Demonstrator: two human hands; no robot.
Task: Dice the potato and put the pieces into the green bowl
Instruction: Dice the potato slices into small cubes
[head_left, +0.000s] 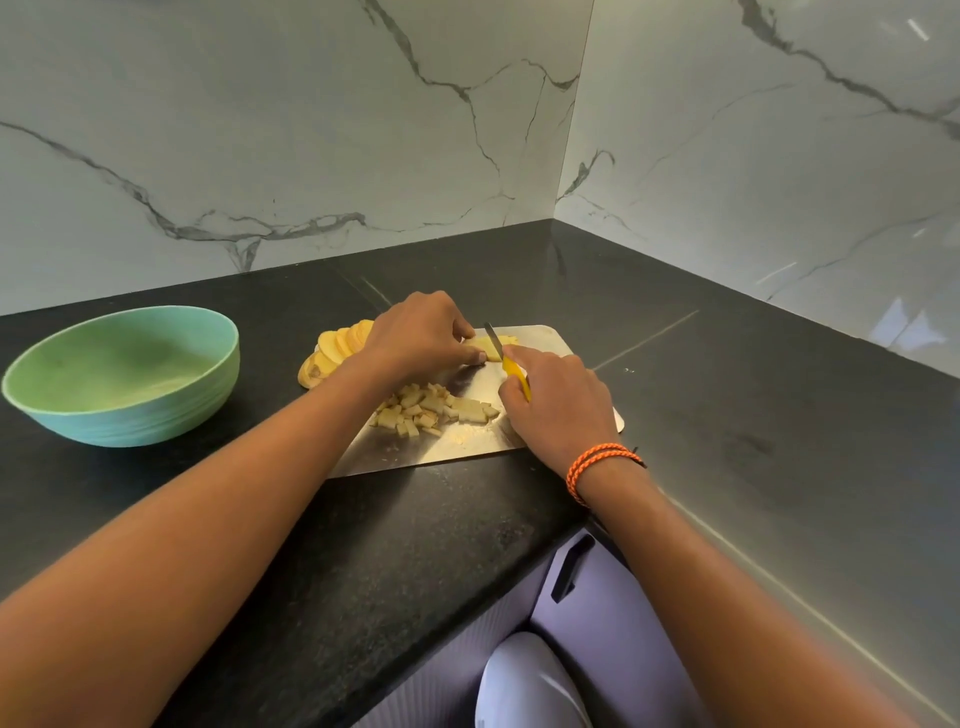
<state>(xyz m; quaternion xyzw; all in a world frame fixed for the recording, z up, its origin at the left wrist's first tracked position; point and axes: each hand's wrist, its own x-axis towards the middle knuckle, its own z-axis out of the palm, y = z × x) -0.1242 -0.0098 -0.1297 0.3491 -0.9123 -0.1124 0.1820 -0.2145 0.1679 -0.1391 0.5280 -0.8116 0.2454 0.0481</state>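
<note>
A steel cutting board (540, 340) lies on the black counter. My left hand (423, 335) pinches a flat stack of potato slices (488, 347) at the board's far side. My right hand (558, 400) grips a yellow-handled knife (511, 366), whose blade (492, 335) rests on that stack. A row of round potato slices (335, 351) leans at the board's left end. Several diced pieces (431, 408) lie in a heap in the board's middle. The green bowl (122, 374) stands to the left with nothing visible inside it.
Marble walls meet in a corner behind the counter (727, 405), which turns along the right wall. The counter's front edge runs below the board, above lilac cabinet fronts with a black handle (569, 569).
</note>
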